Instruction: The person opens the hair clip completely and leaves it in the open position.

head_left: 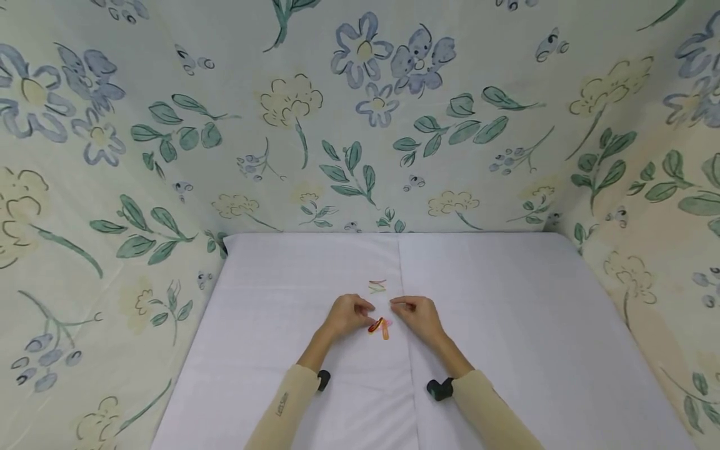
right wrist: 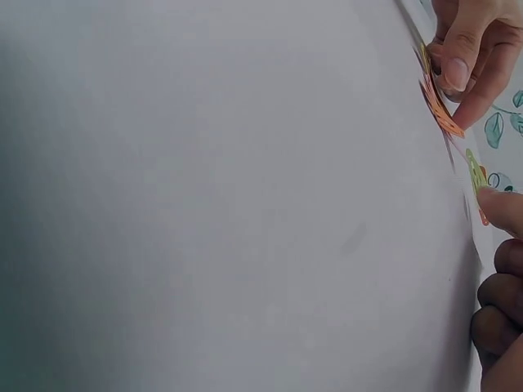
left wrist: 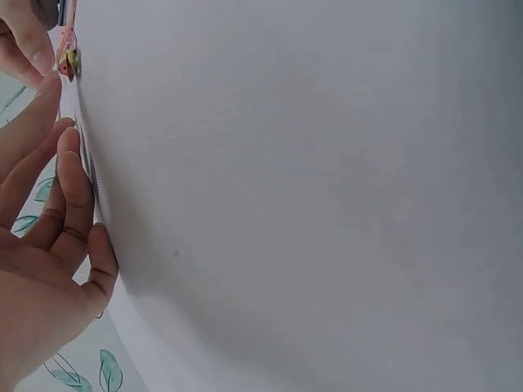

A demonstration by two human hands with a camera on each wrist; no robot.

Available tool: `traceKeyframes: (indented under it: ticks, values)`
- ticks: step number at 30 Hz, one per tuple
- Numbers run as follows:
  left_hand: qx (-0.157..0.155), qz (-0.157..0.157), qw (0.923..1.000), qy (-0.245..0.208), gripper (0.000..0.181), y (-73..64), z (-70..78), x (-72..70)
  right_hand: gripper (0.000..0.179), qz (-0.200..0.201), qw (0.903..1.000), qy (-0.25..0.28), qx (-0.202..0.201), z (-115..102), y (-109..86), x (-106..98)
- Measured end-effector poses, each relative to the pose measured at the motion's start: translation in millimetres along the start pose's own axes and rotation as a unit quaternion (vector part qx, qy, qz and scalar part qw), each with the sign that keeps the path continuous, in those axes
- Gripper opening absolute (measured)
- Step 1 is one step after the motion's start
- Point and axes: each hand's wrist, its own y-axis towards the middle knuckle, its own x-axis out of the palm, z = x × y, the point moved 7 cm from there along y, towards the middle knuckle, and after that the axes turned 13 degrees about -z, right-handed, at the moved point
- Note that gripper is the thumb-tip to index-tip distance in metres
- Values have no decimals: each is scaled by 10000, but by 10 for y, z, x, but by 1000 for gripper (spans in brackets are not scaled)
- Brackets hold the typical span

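A small cluster of bright pieces, orange, dark red and pink, lies on the white cloth; the orange piece (head_left: 385, 330) is long and narrow. At its left is my left hand (head_left: 349, 314), thumb tip at the dark red piece (head_left: 374, 327) and index finger apart from the thumb. Across a narrow gap, my right hand (head_left: 419, 317) has index finger and thumb close together, its other fingers folded in the right wrist view. Whether a thin piece is between those tips I cannot tell. Just beyond the hands lie thin strips, among them a yellow-green piece (right wrist: 475, 170).
A white cloth (head_left: 281, 375) with a lengthwise crease covers the table. Floral fabric (head_left: 360, 169) hangs behind its far edge and along both sides. A dark wrist device (head_left: 440, 389) sits by the right sleeve, another (head_left: 323, 380) by the left.
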Motion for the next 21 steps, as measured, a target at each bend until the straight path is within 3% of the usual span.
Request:
traceKeyframes:
  ticks: [7,21]
  values:
    - [20,-206,9997,103,24,-29,71,94,9,-429,9985,-333,-47,-19,-108,63]
    - [171,-266,9992,237,19,-35,103,198,4,-666,9964,-515,-21,-37,-156,88]
